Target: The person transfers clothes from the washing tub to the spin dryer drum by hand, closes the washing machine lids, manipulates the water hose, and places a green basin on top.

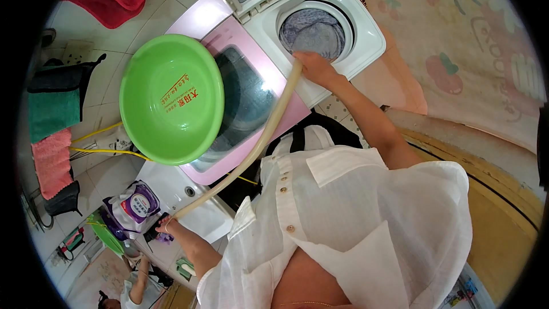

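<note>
A long beige hose runs across the front of the washing machine. My right hand is closed around its upper end, at the rim of the open round tub, where grey cloth lies in water. Down at the white sink, my left hand is closed on the hose's other end, beside a dark fitting that is partly hidden. The hose sags between my hands, over the pink-edged lid.
A green basin rests on the machine's closed lid. A purple and white pouch stands beside the sink. Towels hang at the left, near yellow tubes. A mirror at the lower left shows a person's reflection.
</note>
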The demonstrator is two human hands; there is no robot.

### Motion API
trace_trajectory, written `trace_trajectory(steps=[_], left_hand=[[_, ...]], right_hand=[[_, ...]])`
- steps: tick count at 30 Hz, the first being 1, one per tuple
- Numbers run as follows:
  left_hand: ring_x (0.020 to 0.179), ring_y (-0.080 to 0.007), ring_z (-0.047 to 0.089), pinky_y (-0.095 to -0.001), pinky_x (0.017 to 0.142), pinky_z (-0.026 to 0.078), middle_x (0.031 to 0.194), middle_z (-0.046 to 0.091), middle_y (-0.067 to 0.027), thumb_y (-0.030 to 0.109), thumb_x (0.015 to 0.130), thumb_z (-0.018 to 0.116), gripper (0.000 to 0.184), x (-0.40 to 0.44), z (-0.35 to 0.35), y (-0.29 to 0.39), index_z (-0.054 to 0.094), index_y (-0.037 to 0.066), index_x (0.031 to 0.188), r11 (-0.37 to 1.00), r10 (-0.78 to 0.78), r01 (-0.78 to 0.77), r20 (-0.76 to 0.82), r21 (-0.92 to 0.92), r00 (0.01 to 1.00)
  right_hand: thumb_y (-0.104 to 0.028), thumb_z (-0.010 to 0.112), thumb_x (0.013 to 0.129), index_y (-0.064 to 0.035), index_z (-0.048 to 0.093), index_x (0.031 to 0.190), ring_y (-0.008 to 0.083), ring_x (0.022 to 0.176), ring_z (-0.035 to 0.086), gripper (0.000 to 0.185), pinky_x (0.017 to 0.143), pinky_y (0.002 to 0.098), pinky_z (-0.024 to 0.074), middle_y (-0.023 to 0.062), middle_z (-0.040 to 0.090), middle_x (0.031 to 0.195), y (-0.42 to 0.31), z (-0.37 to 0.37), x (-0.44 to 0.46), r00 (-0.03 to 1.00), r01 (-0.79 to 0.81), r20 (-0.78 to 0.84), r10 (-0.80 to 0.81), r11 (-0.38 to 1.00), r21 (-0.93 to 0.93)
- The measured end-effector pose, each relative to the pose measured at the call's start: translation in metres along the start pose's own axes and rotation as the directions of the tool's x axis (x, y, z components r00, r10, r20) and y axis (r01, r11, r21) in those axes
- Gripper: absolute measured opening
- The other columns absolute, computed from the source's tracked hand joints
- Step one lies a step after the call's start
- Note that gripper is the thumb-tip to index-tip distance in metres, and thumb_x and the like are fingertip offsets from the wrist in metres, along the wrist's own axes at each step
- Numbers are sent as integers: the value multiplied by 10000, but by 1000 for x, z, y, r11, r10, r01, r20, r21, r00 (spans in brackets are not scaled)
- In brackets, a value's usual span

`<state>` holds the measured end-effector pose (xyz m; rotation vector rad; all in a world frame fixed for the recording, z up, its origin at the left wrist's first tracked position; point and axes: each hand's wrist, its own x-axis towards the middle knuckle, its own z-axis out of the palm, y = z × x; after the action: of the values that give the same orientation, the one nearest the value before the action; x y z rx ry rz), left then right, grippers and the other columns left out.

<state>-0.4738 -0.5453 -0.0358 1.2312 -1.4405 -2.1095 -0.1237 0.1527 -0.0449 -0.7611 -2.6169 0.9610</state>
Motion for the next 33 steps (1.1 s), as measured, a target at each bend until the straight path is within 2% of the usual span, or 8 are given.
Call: trace_trajectory(steps=[4,7,12,16,19,21,31,33], left_hand=[[414,-127,279,-282,420,214,491,309,47,584,844,376,458,-3,0,-3,346,189,614,997,73,-73,-59,12,996],[462,-144,313,-300,474,254,506,346,13,542,880,415,461,1,0,1,399,166,614,993,62,-61,14,-98,998],[463,-144,314,-301,473,253,509,349,12,538,880,418,458,3,6,1,397,164,615,993,60,-65,-46,-100,997],[465,-145,315,-301,473,253,511,351,12,534,879,420,456,4,9,-3,395,163,616,993,60,-66,-60,-99,996],[466,-145,315,-302,473,252,513,353,11,531,879,422,454,4,8,-4,393,161,617,992,62,-69,-72,-106,995],[466,-145,316,-302,472,252,514,354,11,530,879,423,453,4,9,-4,392,161,617,991,60,-69,-81,-115,995],[470,-146,317,-303,471,251,521,360,9,520,877,428,448,6,8,-5,386,157,620,986,49,-67,-119,-154,992],[470,-147,317,-303,471,251,522,361,8,519,877,429,447,8,8,-4,385,156,620,985,41,-62,-127,-162,991]], right_hand=[[-63,490,827,-55,517,1136,415,887,562,310,764,440,468,226,592,965,10,-11,-16,997,-51,57,56,994,-92],[-84,477,836,-51,518,1111,412,881,557,280,766,454,458,231,585,943,6,-17,-23,985,-95,124,118,979,-182],[-163,484,850,-18,506,1080,388,947,536,274,811,448,454,224,565,963,-10,-8,-32,945,-303,26,325,904,-303],[-206,511,842,9,497,1112,400,939,537,345,819,454,450,221,557,969,-16,-4,-40,942,-334,-94,321,881,-334],[-286,578,806,-53,519,1095,404,942,527,376,830,441,449,242,562,898,-22,-3,-46,910,-387,-226,347,907,-165],[-267,595,790,-90,511,1111,386,928,545,375,847,438,443,229,578,914,-30,-8,-47,781,-608,-147,607,793,41],[-143,601,770,-111,465,1106,214,659,613,364,502,324,491,107,601,852,4,15,-51,754,-510,-265,601,790,341],[-125,594,782,-75,486,1060,175,650,588,303,516,299,481,66,576,778,2,18,-49,694,-398,-234,680,634,663]])
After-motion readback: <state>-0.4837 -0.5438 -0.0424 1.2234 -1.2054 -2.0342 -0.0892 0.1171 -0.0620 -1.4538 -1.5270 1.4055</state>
